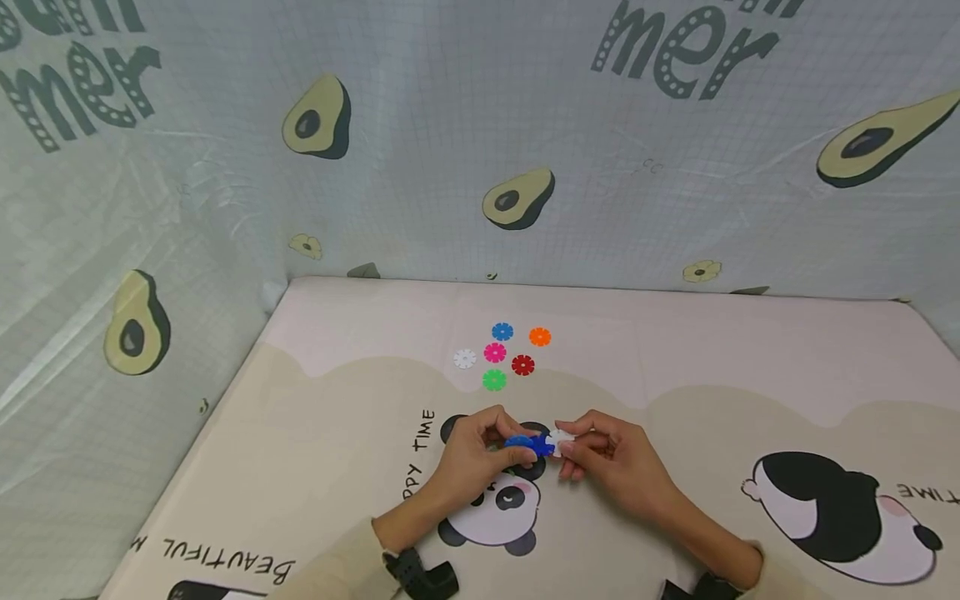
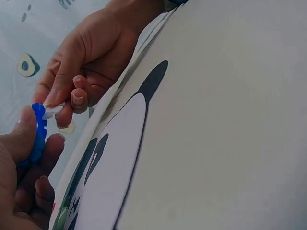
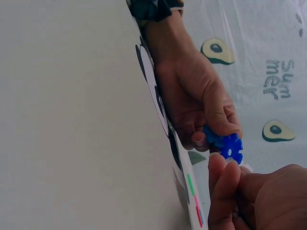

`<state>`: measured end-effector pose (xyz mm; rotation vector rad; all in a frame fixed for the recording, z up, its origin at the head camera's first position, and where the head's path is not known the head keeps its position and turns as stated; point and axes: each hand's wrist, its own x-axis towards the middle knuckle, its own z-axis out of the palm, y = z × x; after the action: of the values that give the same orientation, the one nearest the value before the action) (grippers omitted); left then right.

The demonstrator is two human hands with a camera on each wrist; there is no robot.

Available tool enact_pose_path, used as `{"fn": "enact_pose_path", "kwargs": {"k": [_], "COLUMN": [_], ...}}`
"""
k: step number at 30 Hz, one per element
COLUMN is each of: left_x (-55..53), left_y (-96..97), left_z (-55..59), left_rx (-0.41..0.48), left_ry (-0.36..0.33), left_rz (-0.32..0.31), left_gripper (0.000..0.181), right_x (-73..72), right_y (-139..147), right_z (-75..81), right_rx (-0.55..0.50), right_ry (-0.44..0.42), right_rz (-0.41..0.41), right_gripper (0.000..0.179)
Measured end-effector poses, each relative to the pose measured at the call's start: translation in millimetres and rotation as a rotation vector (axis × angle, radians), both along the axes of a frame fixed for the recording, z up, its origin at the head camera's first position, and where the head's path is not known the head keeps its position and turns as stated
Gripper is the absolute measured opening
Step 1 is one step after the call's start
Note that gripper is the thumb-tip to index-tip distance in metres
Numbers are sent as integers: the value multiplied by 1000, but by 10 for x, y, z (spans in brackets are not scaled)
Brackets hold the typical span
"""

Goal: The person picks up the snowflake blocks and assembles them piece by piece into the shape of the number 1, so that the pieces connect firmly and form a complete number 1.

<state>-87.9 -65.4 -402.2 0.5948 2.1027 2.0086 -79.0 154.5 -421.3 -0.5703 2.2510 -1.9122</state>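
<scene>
My left hand [image 1: 474,454] pinches blue notched plastic interlocking discs between thumb and finger: a lighter blue disc [image 1: 517,442] and a darker blue disc [image 1: 542,447] joined to it. From the other side, my right hand [image 1: 622,458] pinches a white notched disc [image 1: 558,438] by its edge. In the left wrist view, the white disc [image 2: 53,111] meets the blue discs [image 2: 38,132] at an angle. Fingertips cover much of the white disc in the right wrist view, where the dark blue disc [image 3: 231,148] faces the camera. Both hands are above the printed panda [image 1: 495,508].
Beyond the hands several loose discs lie grouped on the table cover [image 1: 360,467]: blue [image 1: 502,332], orange [image 1: 540,337], pink [image 1: 495,352], red [image 1: 522,365], white [image 1: 465,359] and green [image 1: 494,380]. An avocado-print curtain [image 1: 420,192] hangs along the table's back and left edges.
</scene>
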Motion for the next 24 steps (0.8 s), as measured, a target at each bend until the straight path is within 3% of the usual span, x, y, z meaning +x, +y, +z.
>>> {"fn": "enact_pose_path", "kwargs": {"k": [15, 22, 24], "left_x": [-5, -80, -85], "left_y": [-5, -11, -15], "left_z": [-12, -255, -276], "left_rx": [-4, -19, -19], "left_ry": [36, 11, 8], "left_rz": [-7, -2, -2], "left_gripper": [23, 23, 23], "right_x": [9, 5, 8], "right_y": [-19, -14, -12], "right_z": [0, -15, -15], "right_rx": [7, 2, 3], "right_ry": [54, 56, 60], "right_rz": [-9, -8, -10], "right_gripper": [9, 12, 14]}}
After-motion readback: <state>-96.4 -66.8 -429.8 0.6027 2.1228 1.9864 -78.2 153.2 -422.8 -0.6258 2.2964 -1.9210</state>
